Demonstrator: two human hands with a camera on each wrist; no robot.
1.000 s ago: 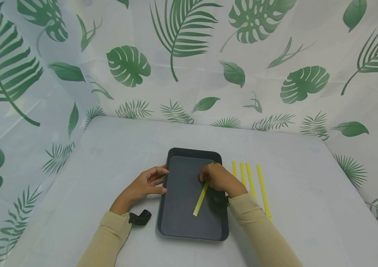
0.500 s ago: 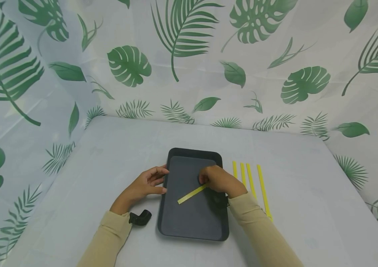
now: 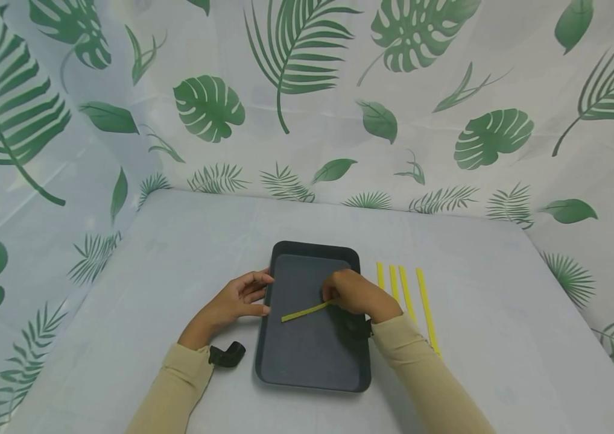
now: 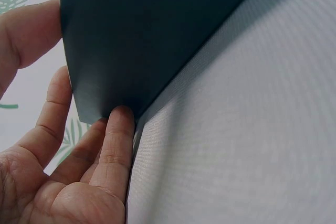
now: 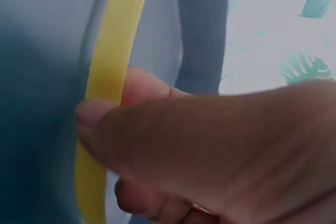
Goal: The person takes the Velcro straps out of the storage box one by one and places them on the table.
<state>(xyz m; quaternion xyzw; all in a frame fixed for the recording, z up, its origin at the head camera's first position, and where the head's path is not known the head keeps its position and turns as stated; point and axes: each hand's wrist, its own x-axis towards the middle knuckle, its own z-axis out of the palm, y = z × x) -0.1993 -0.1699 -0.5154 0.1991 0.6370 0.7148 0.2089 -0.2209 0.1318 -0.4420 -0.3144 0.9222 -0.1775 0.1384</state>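
Note:
Over the dark grey tray, my right hand pinches a thin, flat yellow strip. The right wrist view shows the thumb pressed on this strip, with the fingers behind it. In the head view its free end points left, toward the tray's left wall. My left hand is at the tray's left side. Its fingertips touch the outer wall in the left wrist view, the fingers loosely spread.
Several more yellow strips lie side by side on the white table, right of the tray and partly behind my right forearm. A leaf-printed cloth rises behind the table and at both sides. Each wrist wears a small black camera.
The strip's free end has swung from pointing toward me to pointing left, and the strip now shows narrower. My right hand has barely shifted. My left hand stays put.

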